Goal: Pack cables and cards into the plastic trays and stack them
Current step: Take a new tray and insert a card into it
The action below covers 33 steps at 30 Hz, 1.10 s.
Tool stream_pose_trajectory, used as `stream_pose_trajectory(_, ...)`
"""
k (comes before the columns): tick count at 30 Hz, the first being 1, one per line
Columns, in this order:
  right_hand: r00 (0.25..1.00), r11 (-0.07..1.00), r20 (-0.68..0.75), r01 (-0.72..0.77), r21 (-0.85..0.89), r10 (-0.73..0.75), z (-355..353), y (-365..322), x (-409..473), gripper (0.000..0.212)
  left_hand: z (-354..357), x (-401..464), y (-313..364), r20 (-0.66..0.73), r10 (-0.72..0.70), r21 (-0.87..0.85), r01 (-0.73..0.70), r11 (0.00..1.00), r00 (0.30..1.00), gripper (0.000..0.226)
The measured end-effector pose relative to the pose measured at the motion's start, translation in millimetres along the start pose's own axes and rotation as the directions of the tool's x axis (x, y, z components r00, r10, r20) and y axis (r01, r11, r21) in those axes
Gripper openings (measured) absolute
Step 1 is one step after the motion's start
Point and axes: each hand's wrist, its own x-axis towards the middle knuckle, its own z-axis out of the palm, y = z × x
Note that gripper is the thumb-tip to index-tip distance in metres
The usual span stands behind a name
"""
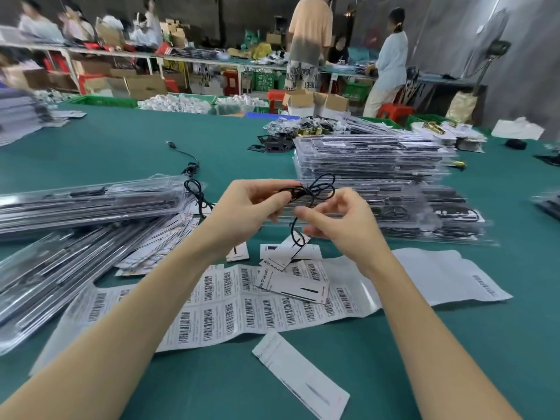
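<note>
- Two bare hands meet above a green table [127,153], working a thin black cable [315,189] held in the air between them.
- Left hand [242,207]: thumb and fingers curled, pinching the bundled end of the cable, whose small loops fan out above the fingertips.
- Right hand [339,225]: fingers bent and drawn toward the thumb beside the strand that hangs down from the bundle; motion blur hides whether they actually grip it.
- Below the cable, its hanging end curls over white printed cards [291,268] that lie on a long sheet of barcode labels [242,307].
- Beyond the cable, a tall stack of clear plastic trays [372,165] stands on the table, with lower trays spread at its foot.
- Left of the cable, more trays [91,201] lie in a loose, slanted heap.
- Past the cable on the far left side, a second black cable [189,168] lies on the table.
</note>
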Motion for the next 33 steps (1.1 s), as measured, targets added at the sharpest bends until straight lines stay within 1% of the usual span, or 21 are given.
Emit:
stream_pose_trajectory(1,0.999,0.999,-0.012,0.048,-0.016,-0.048,-3.7,-1.6,1.0,0.048,-3.1,1.3,0.3,-0.008,0.012,0.064,-0.011,0.998,1.0,0.026)
stream_pose_trajectory(3,0.977,0.962,0.058,0.214,-0.171,-0.207,-10.9,-6.1,2.8,0.05,-5.8,2.7,0.2,0.008,0.017,0.136,-0.018,0.991,1.0,0.025)
stream_pose_trajectory(4,0.959,0.923,0.104,0.282,-0.26,-0.263,-12.6,-7.8,3.5,0.044,-4.6,2.3,0.7,0.015,0.024,0.152,-0.026,0.988,1.0,0.025)
stream_pose_trajectory(5,0.95,0.892,0.123,0.311,-0.328,-0.286,-13.0,-8.2,4.8,0.036,-3.3,2.2,1.7,0.016,0.032,0.143,-0.034,0.989,0.999,0.024)
stream_pose_trajectory(6,0.951,0.887,0.116,0.309,-0.343,-0.286,-12.4,-8.4,5.0,0.028,-2.5,2.8,2.9,0.015,0.03,0.094,-0.031,0.995,0.999,0.022)
stream_pose_trajectory(8,0.964,0.929,0.067,0.267,-0.256,-0.258,-10.3,-5.5,4.5,0.022,-5.7,4.5,4.0,0.022,-0.009,-0.046,0.01,0.999,1.0,0.018)
stream_pose_trajectory(9,0.973,0.956,0.029,0.23,-0.181,-0.229,-9.8,-4.5,3.9,0.021,-9.6,5.3,3.3,0.026,-0.017,-0.055,0.018,0.998,1.0,0.018)
stream_pose_trajectory(12,0.993,0.995,-0.083,0.089,0.048,-0.085,-11.3,-2.3,4.7,0.015,-23.4,3.6,-0.2,0.024,-0.009,0.172,0.005,0.985,1.0,0.007)
stream_pose_trajectory(14,0.994,0.989,-0.107,0.035,0.143,-0.02,-9.2,-2.2,5.2,0.015,-23.2,1.2,-1.3,0.058,-0.008,0.198,-0.003,0.98,0.998,0.005)
stream_pose_trajectory(16,0.99,0.98,-0.141,0.02,0.196,0.008,-4.3,-1.7,4.2,0.012,-18.0,0.0,0.1,0.083,0.017,0.22,-0.035,0.975,0.996,0.005)
stream_pose_trajectory(19,0.97,0.977,-0.237,0.002,0.214,0.049,2.0,-2.1,1.4,0.012,-6.9,-0.7,7.1,0.118,0.113,0.238,-0.138,0.961,0.987,0.007)
stream_pose_trajectory(21,0.962,0.959,-0.246,-0.043,0.28,0.115,4.7,-3.0,1.2,0.009,-1.2,-1.7,12.1,0.149,0.186,0.273,-0.221,0.936,0.971,0.01)
stream_pose_trajectory(22,0.966,0.937,-0.21,-0.072,0.343,0.152,6.1,-4.8,0.8,0.006,1.0,-2.1,13.7,0.175,0.203,0.294,-0.247,0.923,0.964,0.012)
stream_pose_trajectory(23,0.974,0.905,-0.144,-0.101,0.414,0.175,6.9,-6.8,0.4,0.003,3.1,-2.6,14.1,0.204,0.2,0.313,-0.258,0.914,0.958,0.014)
stream_pose_trajectory(25,0.986,0.852,0.025,-0.155,0.5,0.164,6.2,-9.1,-0.3,0.009,5.5,-2.7,12.3,0.243,0.162,0.338,-0.24,0.91,0.956,0.016)
stream_pose_trajectory(28,0.974,0.876,0.202,-0.188,0.445,0.106,0.8,-8.0,-1.4,0.011,6.2,-3.1,9.4,0.239,0.136,0.341,-0.214,0.915,0.961,0.011)
stream_pose_trajectory(30,0.964,0.903,0.256,-0.168,0.396,0.067,-4.0,-5.2,-1.1,0.012,3.6,-2.0,8.9,0.232,0.108,0.321,-0.18,0.93,0.967,0.008)
stream_pose_trajectory(32,0.955,0.922,0.293,-0.149,0.357,0.041,-9.3,-2.7,-0.9,0.018,-2.8,-1.4,8.6,0.215,0.081,0.35,-0.154,0.924,0.973,0.018)
stream_pose_trajectory(33,0.942,0.931,0.333,-0.151,0.332,0.034,-12.0,-2.3,-1.2,0.023,-7.0,-1.6,9.0,0.204,0.066,0.376,-0.141,0.916,0.977,0.022)
